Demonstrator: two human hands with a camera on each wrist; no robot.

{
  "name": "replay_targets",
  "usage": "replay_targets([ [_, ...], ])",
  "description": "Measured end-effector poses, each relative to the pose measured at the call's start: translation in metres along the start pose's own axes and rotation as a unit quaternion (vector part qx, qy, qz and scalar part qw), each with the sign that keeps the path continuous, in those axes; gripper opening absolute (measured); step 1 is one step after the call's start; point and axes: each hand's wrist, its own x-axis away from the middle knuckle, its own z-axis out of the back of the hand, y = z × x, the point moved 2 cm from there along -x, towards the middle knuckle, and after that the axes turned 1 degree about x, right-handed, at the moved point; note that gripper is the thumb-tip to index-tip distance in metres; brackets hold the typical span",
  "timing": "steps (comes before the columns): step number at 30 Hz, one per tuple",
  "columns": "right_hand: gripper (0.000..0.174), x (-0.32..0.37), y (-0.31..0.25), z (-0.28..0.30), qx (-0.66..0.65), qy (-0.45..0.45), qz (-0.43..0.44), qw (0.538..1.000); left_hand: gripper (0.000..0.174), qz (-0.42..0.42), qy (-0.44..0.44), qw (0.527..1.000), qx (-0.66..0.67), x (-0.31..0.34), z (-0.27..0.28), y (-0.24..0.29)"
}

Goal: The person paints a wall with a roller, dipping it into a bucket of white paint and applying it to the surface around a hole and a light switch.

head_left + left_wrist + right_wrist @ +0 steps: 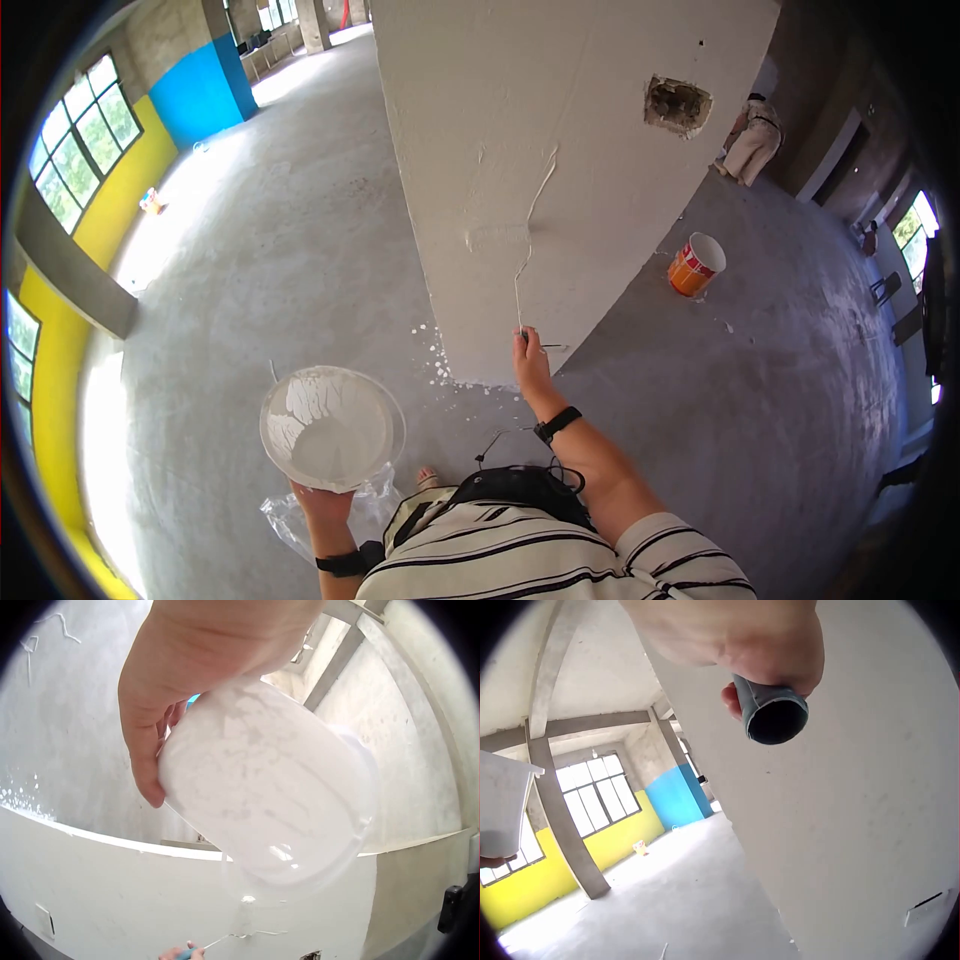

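Note:
My left hand (pixel 322 505) holds a translucent white plastic tub (pixel 372 412) from below, tilted so that its inside faces me. White paint coats part of its inner wall and lies at the bottom. In the left wrist view, thumb and fingers grip the base of the tub (pixel 262 780). My right hand (pixel 530 362) grips a paint roller by its handle (pixel 776 720), whose hollow end faces the right wrist camera. The white roller head (pixel 498 237) lies against the pale wall (pixel 590 180), below a thin raised streak of paint.
A recessed hole (pixel 678 106) opens in the wall's upper right. An orange and white bucket (pixel 692 270) stands on the floor beyond its right edge, and a bending person (pixel 755 140) is farther back. Paint spots (pixel 437 360) dot the floor at the wall's foot. Clear plastic (pixel 290 525) hangs below the tub.

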Motion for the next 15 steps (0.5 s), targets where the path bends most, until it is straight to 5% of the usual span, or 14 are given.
replay_targets([
  [6,0.024,0.020,0.012,-0.007,-0.077,0.006,-0.024,0.997,0.062,0.000,0.010,1.000,-0.008,0.002,0.000,0.002],
  [8,0.028,0.010,-0.020,0.011,-0.089,0.046,0.073,0.992,0.062,0.009,0.001,1.000,-0.008,0.003,-0.002,0.001],
  [15,0.022,-0.054,-0.140,0.072,-0.121,0.081,0.133,0.980,0.064,0.029,-0.020,0.999,-0.006,-0.006,0.007,0.001],
])
